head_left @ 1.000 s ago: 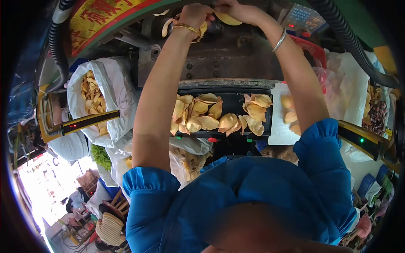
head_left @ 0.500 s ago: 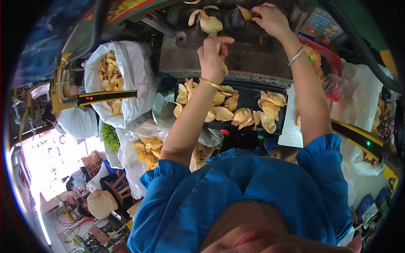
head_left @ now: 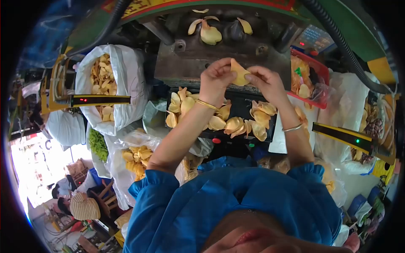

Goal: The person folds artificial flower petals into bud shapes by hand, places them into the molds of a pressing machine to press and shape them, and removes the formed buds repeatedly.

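A yellow artificial petal [head_left: 239, 75] is held up between both hands over the front edge of a dark metal press plate [head_left: 177, 63]. My left hand [head_left: 217, 80] pinches the petal's left side between thumb and fingers. On its other side, my right hand [head_left: 266, 83] grips the lower right edge with thumb and fingertips. Farther back on the plate lie a pale yellow petal [head_left: 211, 34] and another petal [head_left: 245, 26], the latter against a dark raised mould [head_left: 237, 31]. Below the hands, a black tray [head_left: 242, 98] holds several shaped petals [head_left: 233, 125].
A white sack [head_left: 133, 80] full of petals stands left, with a plastic bag of petals [head_left: 137, 160] nearer. At right are a red basket [head_left: 324, 80] and a control panel [head_left: 314, 39]. Black-and-yellow sensor bars [head_left: 101, 100] flank the work area. Another person wears a striped top [head_left: 84, 206].
Both hands have drawn back from the plate towards my body and come together on one petal. My right hand has let go of the petal by the dark mould.
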Tool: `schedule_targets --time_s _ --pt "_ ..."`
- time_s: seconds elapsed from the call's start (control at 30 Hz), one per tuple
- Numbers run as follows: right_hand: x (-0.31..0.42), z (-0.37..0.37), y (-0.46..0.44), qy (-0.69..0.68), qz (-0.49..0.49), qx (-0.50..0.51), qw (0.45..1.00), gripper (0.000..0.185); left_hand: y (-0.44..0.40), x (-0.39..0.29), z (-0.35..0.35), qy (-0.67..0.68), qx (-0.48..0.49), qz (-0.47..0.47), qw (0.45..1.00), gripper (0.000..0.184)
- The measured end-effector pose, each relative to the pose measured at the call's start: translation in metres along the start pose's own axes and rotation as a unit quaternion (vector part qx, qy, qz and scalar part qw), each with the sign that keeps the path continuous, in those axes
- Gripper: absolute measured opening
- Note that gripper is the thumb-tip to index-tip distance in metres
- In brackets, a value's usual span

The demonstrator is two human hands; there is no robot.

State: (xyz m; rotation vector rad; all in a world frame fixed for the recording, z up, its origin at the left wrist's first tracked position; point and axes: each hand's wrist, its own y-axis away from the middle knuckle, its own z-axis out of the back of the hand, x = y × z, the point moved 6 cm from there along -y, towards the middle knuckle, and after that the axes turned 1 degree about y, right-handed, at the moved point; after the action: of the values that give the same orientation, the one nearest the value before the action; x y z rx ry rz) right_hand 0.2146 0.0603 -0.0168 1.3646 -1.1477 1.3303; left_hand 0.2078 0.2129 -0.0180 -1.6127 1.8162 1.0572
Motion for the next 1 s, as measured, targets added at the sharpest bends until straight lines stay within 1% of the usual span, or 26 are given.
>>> schedule_targets --time_s 0.07,0.1,0.13,0.17,0.2,0.27,0.3,0.37,0.43,0.47,0.5,0.53,0.6,0.63,0.67,0.7,0.77,0.8,0.83,0.87,0.93,1.0 --pt "0.016 0.005 -0.014 0.037 0.019 0.058 0.997 0.014 -0.004 -0.003 0.002 -0.144 0.056 -0.019 0.988 0.030" --pt "0.021 0.007 -0.016 0.056 0.029 0.086 0.994 0.014 -0.006 -0.003 0.000 -0.213 0.086 -0.029 0.973 0.029" --pt "0.022 0.011 -0.015 0.059 0.026 0.079 0.995 0.014 -0.007 -0.003 -0.001 -0.211 0.092 -0.024 0.973 0.029" --pt "0.030 0.012 -0.016 0.143 0.082 0.067 0.984 0.014 -0.010 -0.003 -0.002 -0.222 0.096 -0.001 0.970 0.027" --pt "0.038 0.010 -0.016 0.227 0.138 0.058 0.962 0.014 -0.012 -0.004 -0.004 -0.232 0.096 0.021 0.968 0.024" --pt "0.049 -0.001 -0.015 0.382 0.245 0.051 0.889 0.015 -0.013 -0.001 -0.002 -0.252 0.088 0.062 0.962 0.020" --pt "0.047 -0.004 -0.015 0.382 0.245 0.055 0.890 0.015 -0.014 0.002 0.001 -0.250 0.084 0.063 0.963 0.020" --pt "0.048 -0.010 -0.007 0.414 0.310 -0.004 0.856 0.017 -0.017 0.021 0.009 -0.108 0.072 0.124 0.984 0.016" --pt "0.052 -0.013 0.006 0.447 0.374 -0.066 0.810 0.020 -0.021 0.034 0.010 0.040 0.064 0.179 0.981 0.012" --pt "0.056 -0.006 0.021 0.425 0.369 -0.102 0.820 0.016 -0.028 0.030 0.008 0.042 0.069 0.170 0.982 0.012" --pt "0.059 0.004 0.030 0.400 0.365 -0.132 0.830 0.013 -0.037 0.021 0.013 0.048 0.043 0.142 0.988 0.013" --pt "0.061 0.006 0.026 0.398 0.366 -0.122 0.832 0.013 -0.037 0.015 0.025 0.053 0.007 0.120 0.991 0.013" --pt "0.055 0.025 0.015 0.269 0.231 -0.130 0.926 0.012 -0.025 0.011 0.050 0.050 -0.069 0.096 0.992 0.014" --pt "0.051 0.035 0.011 0.202 0.161 -0.145 0.955 0.013 -0.023 0.010 0.051 0.042 -0.069 0.103 0.991 0.014" --pt "0.045 0.043 0.007 0.137 0.095 -0.155 0.974 0.013 -0.026 0.003 0.043 0.001 -0.034 0.079 0.996 0.013" --pt "0.047 0.044 -0.001 0.140 0.100 -0.154 0.973 0.013 -0.033 -0.006 0.031 -0.034 0.000 0.047 0.998 0.012" --pt "0.042 0.037 -0.030 -0.004 0.091 -0.110 0.990 0.014 -0.050 -0.031 0.009 -0.109 0.066 -0.028 0.991 0.011" --pt "0.038 0.030 -0.045 -0.001 0.085 -0.085 0.993 0.013 -0.056 -0.037 0.002 -0.112 0.067 -0.032 0.991 0.011" --pt "0.033 0.025 -0.056 0.001 0.074 -0.064 0.995 0.012 -0.060 -0.038 -0.009 -0.169 0.083 -0.040 0.981 0.010" --pt "0.034 0.026 -0.063 0.000 0.077 -0.067 0.995 0.012 -0.065 -0.039 -0.022 -0.225 0.100 -0.051 0.968 0.010" --pt "0.038 0.029 -0.080 0.059 0.039 -0.054 0.996 0.015 -0.080 -0.041 -0.042 -0.328 0.131 -0.075 0.933 0.010" --pt "0.046 0.032 -0.097 0.073 0.038 -0.041 0.996 0.017 -0.094 -0.043 -0.043 -0.333 0.120 -0.071 0.932 0.011"
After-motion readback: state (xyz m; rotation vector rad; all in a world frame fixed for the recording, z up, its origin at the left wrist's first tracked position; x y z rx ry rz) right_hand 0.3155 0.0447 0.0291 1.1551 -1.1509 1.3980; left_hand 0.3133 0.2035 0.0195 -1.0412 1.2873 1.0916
